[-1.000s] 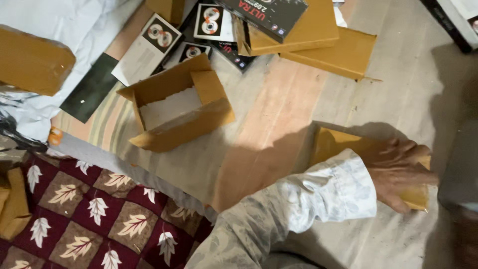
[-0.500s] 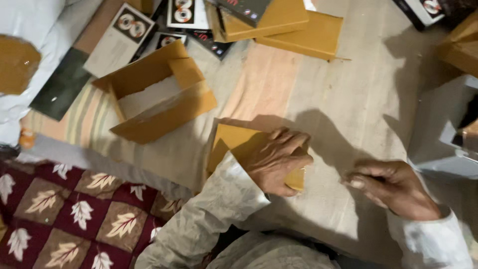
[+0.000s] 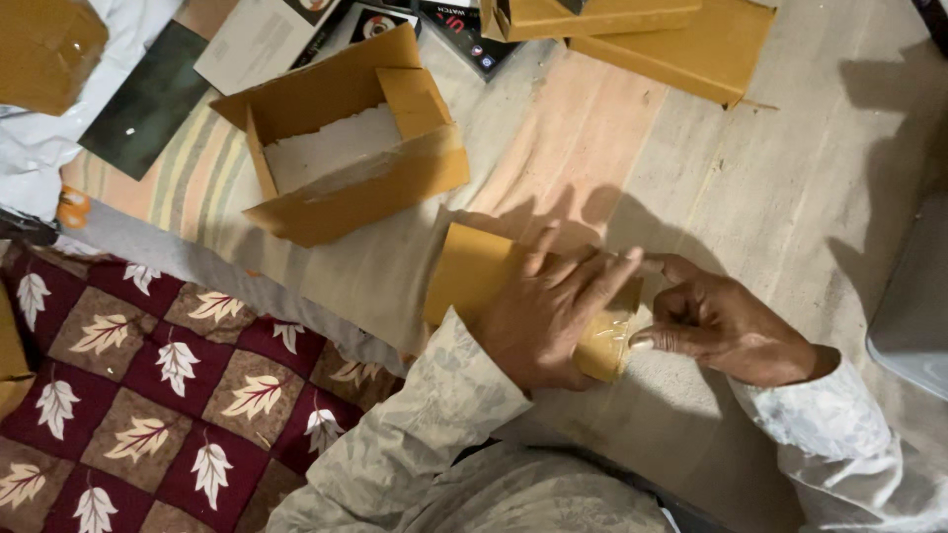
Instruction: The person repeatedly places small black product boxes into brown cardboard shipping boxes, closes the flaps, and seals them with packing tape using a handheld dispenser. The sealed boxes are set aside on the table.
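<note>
1. Sleeves: pale patterned fabric covers both forearms at the bottom of the view.
2. Left hand (image 3: 548,316): laid flat with fingers spread, palm down, pressing on the small brown cardboard box (image 3: 474,276). It holds the box down rather than pinching it.
3. Right hand (image 3: 721,321): fingers curled; thumb and forefinger meet at the right end of the box, on a strip of clear tape (image 3: 607,341) that covers that end.
4. Small brown cardboard box: lies flat on the pale floor (image 3: 770,188), between the 2 hands and mostly under the left one.
5. Patterned rug (image 3: 148,375): dark red with leaf motifs, at lower left, beside the floor area.
6. Open cardboard box (image 3: 341,148): flaps up, white lining inside, apart from the hands at upper left on a striped mat (image 3: 188,188).
7. Flat brown boxes (image 3: 681,39): 2 lie at the top edge, next to printed cartons (image 3: 395,20).
</note>
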